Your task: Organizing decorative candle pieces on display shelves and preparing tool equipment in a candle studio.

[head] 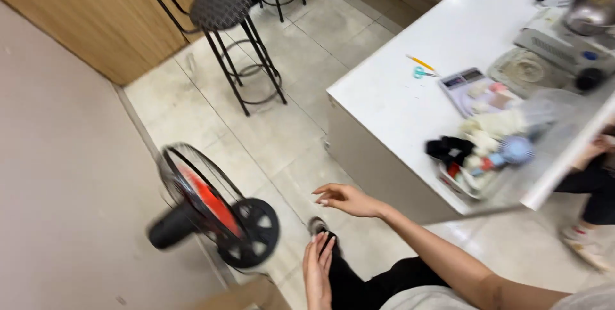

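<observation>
My right hand (346,200) reaches out to the left over the tiled floor, palm down, fingers spread and holding nothing. Lower down, my left hand (317,266) lies flat with its fingers pointing up, above my black trouser leg, also holding nothing. A floor fan (214,211) with a black wire cage and red blades stands to the left of both hands, blurred. Neither hand touches it.
A white table (410,98) on the right carries a clear tray (487,156) of small items, a flat device with a display (466,84), scissors (423,73) and a metal bowl (589,10). A black stool (224,9) stands behind. Another person's leg and shoe (584,241) show at right.
</observation>
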